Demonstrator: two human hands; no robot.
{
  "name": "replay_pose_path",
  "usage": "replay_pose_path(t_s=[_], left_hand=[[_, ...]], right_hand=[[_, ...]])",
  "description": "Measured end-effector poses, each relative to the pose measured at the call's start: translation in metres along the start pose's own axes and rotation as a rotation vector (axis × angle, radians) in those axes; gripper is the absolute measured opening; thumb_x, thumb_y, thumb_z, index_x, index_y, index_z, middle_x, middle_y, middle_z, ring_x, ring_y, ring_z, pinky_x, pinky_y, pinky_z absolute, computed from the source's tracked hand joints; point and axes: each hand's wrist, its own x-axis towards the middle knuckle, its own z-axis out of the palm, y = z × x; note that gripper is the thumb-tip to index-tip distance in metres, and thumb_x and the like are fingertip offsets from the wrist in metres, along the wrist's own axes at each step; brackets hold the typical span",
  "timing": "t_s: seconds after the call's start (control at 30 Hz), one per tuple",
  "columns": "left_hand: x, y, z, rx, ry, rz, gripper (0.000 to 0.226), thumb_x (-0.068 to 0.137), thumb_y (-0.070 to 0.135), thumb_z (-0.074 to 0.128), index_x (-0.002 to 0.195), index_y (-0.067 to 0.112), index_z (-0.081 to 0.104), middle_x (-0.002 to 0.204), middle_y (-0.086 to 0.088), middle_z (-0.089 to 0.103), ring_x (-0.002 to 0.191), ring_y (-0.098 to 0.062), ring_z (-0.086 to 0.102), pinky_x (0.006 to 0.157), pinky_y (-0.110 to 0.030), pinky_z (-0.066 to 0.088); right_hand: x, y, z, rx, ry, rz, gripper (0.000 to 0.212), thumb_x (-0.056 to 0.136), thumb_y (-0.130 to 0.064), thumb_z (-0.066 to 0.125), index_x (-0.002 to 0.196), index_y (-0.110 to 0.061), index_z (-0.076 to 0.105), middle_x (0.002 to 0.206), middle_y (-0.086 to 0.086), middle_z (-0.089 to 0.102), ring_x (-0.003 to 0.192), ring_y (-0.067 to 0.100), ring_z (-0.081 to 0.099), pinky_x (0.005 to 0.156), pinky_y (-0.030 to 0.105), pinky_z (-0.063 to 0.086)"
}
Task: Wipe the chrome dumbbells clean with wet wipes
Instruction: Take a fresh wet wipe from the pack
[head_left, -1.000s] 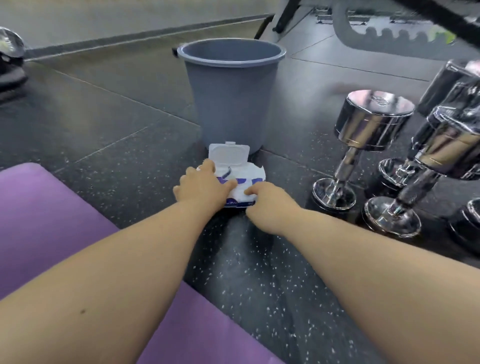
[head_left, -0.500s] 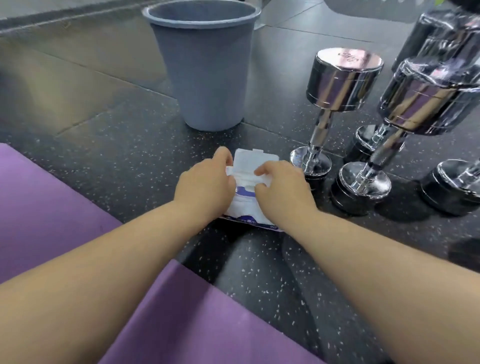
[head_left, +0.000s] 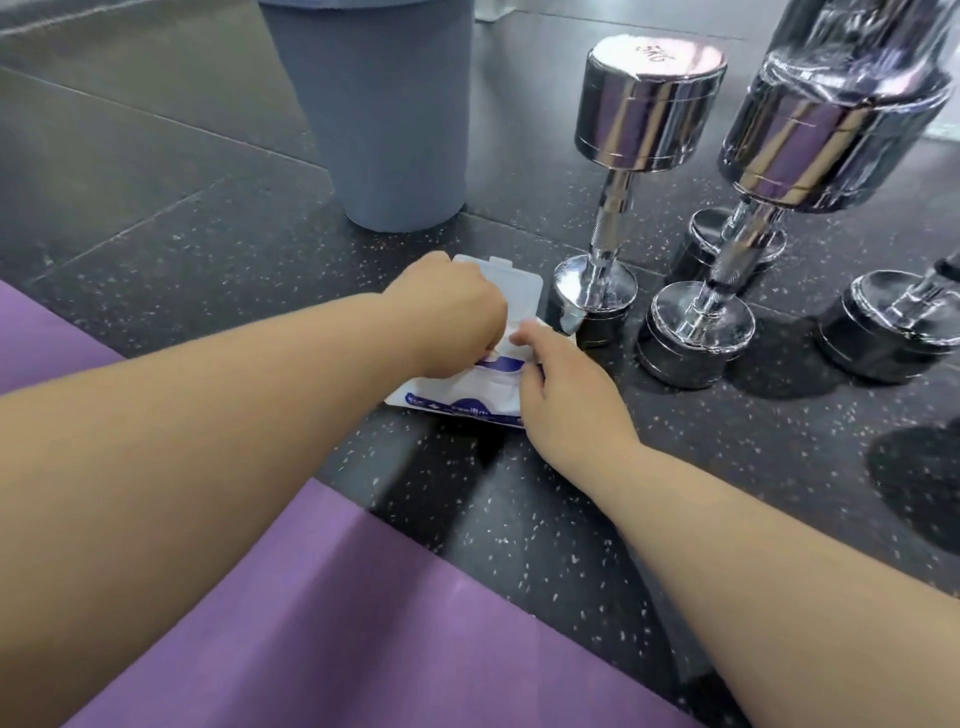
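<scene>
Wipes pack (head_left: 462, 396) beneath L hand (head_left: 448, 318), pinching at opening; R hand (head_left: 566, 400) grips side.

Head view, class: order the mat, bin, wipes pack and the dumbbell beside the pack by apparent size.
1. mat, though it is nearest the camera
2. bin, top cropped
3. dumbbell
4. pack, partly covered
</scene>
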Motion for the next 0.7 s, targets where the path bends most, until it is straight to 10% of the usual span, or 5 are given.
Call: replay_pose_path(t_s=[0.27,0.47,0.7], left_hand=[[0.007,0.004,0.006,-0.098,-0.041,0.027,0.026,0.097,0.024,0.045,0.072,0.021,0.051,0.086,0.002,0.053,0.077,-0.022,0.051,0.056,-0.031,0.034],[-0.013,-0.013,0.010,-0.767,0.111,-0.280,0.012,0.094,0.017,0.042,0.082,0.016,0.047,0.074,0.005,0.052,0.064,-0.017,0.046,0.052,-0.030,0.031],[-0.016,-0.004,0.016,-1.061,0.356,-0.419,0.009,0.099,0.017,0.033,0.096,0.016,0.042,0.074,0.007,0.062,0.070,-0.019,0.060,0.063,-0.033,0.046]], right_hand=[[-0.001,0.001,0.001,0.071,0.021,0.029,0.038,0.098,-0.012,0.039,0.132,-0.025,0.051,0.128,-0.005,0.059,0.110,0.018,0.054,0.086,0.029,0.041],[0.006,-0.002,-0.003,0.105,0.070,0.004,0.033,0.100,-0.019,0.048,0.131,-0.023,0.057,0.135,-0.008,0.055,0.122,0.010,0.047,0.085,0.011,0.026],[0.021,-0.008,-0.001,0.020,0.121,-0.008,0.029,0.094,-0.041,0.060,0.120,-0.030,0.068,0.129,-0.003,0.057,0.128,0.020,0.043,0.107,0.040,0.035]])
